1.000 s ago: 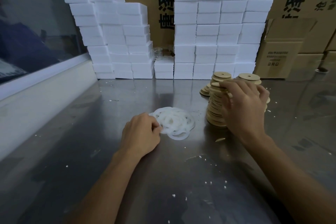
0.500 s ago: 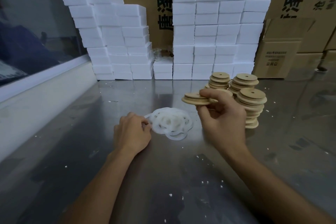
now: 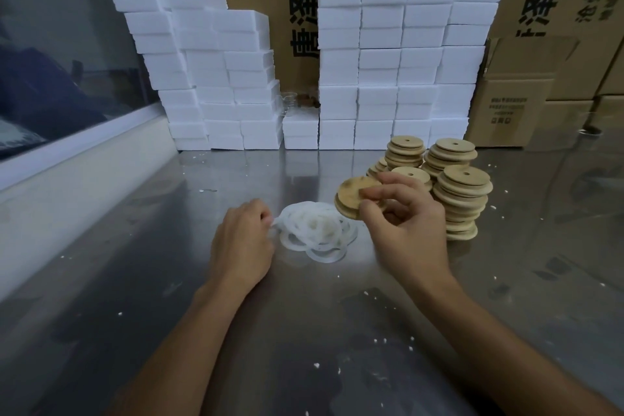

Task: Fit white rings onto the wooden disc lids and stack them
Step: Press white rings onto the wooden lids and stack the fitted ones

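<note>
Holding a wooden lid above the rings

Pinching a wooden disc lid between thumb and curled fingers, the right hand keeps it raised off the steel table, tilted so its flat face shows toward the camera. The lid hangs just above the right edge of the pile of white rings, which lies loose and overlapping on the table between the two hands.

The left hand rests on the table at the left edge of the pile, knuckles up and fingers curled under; its fingertips touch the nearest ring, and it appears to nip that ring's edge, though the grip itself is hidden beneath the hand.

Behind and to the right of the raised lid stand the stacks of wooden lids, several uneven columns set close together, each top disc showing a small centre hole. The nearest column leans slightly, and a lower heap sits at the left of the group.

Along the back of the table rise two walls of white foam blocks, with brown cardboard boxes behind and to the right of them. Small white crumbs are scattered over the table surface near the forearms.
</note>
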A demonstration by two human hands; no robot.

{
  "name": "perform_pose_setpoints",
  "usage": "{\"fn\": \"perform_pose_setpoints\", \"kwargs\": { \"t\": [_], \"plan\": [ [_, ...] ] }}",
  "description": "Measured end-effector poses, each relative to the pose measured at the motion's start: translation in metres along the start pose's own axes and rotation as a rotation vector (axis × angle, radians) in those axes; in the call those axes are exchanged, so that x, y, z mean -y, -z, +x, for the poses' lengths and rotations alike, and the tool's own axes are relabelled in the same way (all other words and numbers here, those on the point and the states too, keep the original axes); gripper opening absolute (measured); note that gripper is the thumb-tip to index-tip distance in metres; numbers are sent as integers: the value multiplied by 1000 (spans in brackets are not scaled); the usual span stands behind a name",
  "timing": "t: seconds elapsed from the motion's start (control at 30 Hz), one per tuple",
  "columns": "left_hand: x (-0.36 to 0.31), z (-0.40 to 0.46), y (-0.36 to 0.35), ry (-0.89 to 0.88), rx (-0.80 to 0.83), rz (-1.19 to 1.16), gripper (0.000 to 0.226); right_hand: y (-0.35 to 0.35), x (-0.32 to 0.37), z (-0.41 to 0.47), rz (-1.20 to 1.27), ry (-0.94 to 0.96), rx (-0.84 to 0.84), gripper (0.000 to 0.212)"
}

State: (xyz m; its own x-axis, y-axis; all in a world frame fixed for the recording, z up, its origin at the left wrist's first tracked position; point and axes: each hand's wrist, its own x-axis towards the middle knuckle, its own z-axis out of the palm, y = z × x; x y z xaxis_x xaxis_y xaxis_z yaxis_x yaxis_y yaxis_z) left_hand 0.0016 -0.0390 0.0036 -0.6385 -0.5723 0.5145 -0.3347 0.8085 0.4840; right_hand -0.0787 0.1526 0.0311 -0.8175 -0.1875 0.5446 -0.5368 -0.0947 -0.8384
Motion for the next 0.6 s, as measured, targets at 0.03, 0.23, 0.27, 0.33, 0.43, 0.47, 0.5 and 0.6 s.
{"fn": "perform_pose_setpoints", "kwargs": {
  "t": [0.03,0.23,0.27,0.33,0.43,0.47,0.5,0.6],
  "plan": [
    [-2,0,1,-10,-39,-46,22,0,-1,0,4,-18,4,13],
    [-21,-7,14,-211,-281,-158,23,0,-7,1,-7,-34,10,21],
    [-21,-7,15,-215,-311,-137,27,0,-7,1,-9,-25,16,19],
    [-21,-7,17,-198,-345,-177,31,0,-9,1,-11,-17,32,17],
    [-25,-8,18,-68,-335,-340,25,-1,-12,0,0,-28,64,25],
    [-26,-7,18,11,-318,-426,24,-1,-13,0,18,-41,86,26],
    [-27,-6,17,102,-280,-551,24,-1,-14,-1,42,-55,109,26],
    [-31,-6,17,335,-80,-999,20,-2,-17,-2,85,-88,153,23]
  ]
}}
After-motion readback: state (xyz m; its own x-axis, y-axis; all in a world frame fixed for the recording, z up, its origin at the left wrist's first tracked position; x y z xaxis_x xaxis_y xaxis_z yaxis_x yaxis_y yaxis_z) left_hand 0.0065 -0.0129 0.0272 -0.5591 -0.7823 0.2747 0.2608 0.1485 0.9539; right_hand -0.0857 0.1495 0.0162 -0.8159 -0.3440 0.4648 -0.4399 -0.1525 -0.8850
